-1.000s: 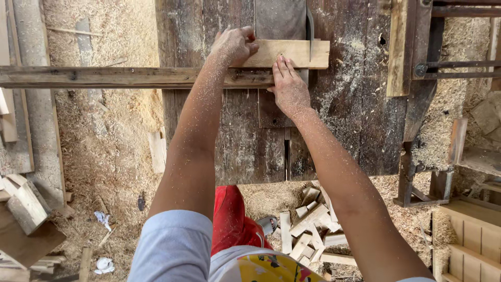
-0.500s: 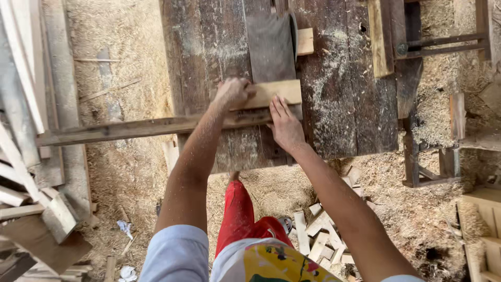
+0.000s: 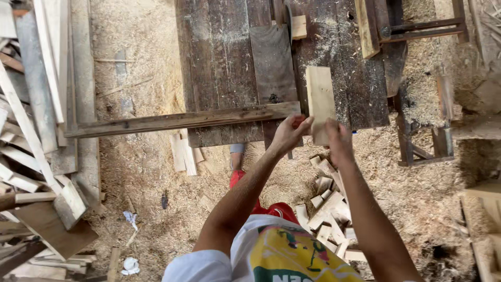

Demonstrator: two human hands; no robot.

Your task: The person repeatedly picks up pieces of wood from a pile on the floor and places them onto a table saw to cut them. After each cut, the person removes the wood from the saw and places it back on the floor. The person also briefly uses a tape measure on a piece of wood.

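Observation:
Both my hands hold a pale wooden block (image 3: 319,99) by its near end, long side pointing away from me, over the near edge of a dark plank saw table (image 3: 224,62). My left hand (image 3: 290,132) grips its left near corner and my right hand (image 3: 338,137) its right near corner. A long dark wooden rail (image 3: 177,121) lies across the table's near edge, its right end just left of the block. The thin saw blade (image 3: 288,26) stands in a slot beyond the block, with a small pale offcut (image 3: 299,26) beside it.
Sawdust covers the ground. A heap of pale offcuts (image 3: 326,201) lies below my arms. Stacked boards and planks (image 3: 36,151) fill the left side. A wooden frame (image 3: 417,120) stands right of the table, and a crate corner (image 3: 485,209) shows at far right.
The block has come off the rail, turned from crosswise to lengthwise, and been drawn back to the table's near edge. Both hands now grip it. My view has shifted back and left.

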